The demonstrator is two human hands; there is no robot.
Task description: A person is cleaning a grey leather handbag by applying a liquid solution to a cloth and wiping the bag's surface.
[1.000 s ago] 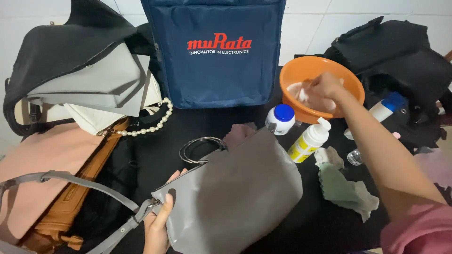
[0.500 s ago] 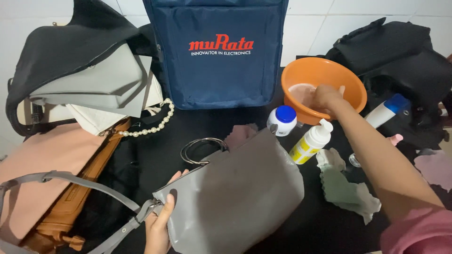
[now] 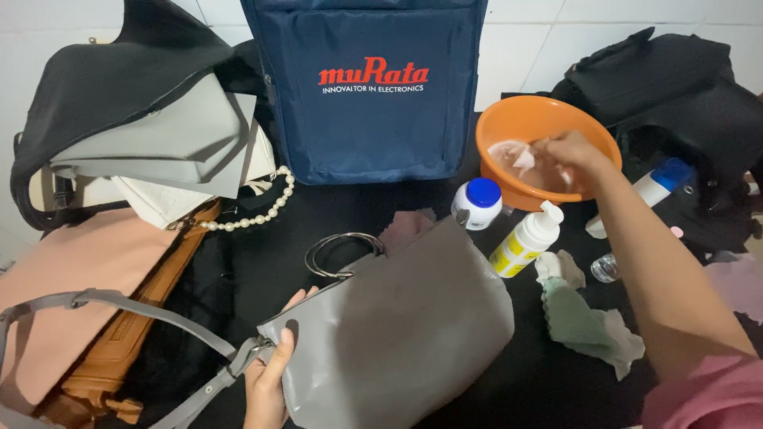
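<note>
Left hand (image 3: 266,389): closed on the lower corner of the grey leather handbag (image 3: 397,334) lying mid-bench.
Right hand (image 3: 568,151): fingers curled on a pale wet cloth (image 3: 513,155) inside the round orange plastic basin (image 3: 540,119).
Risk: drips may spot the handbag; the forearm could topple the yellow pump bottle (image 3: 524,242).
Room: crowded edges; open bench (image 3: 524,381) at front.

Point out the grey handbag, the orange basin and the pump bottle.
grey handbag (image 3: 397,342): head view, on the middle of its flat front panel.
orange basin (image 3: 509,119): head view, on the bare left rim.
pump bottle (image 3: 520,250): head view, on the yellow and white body below the pump.
</note>
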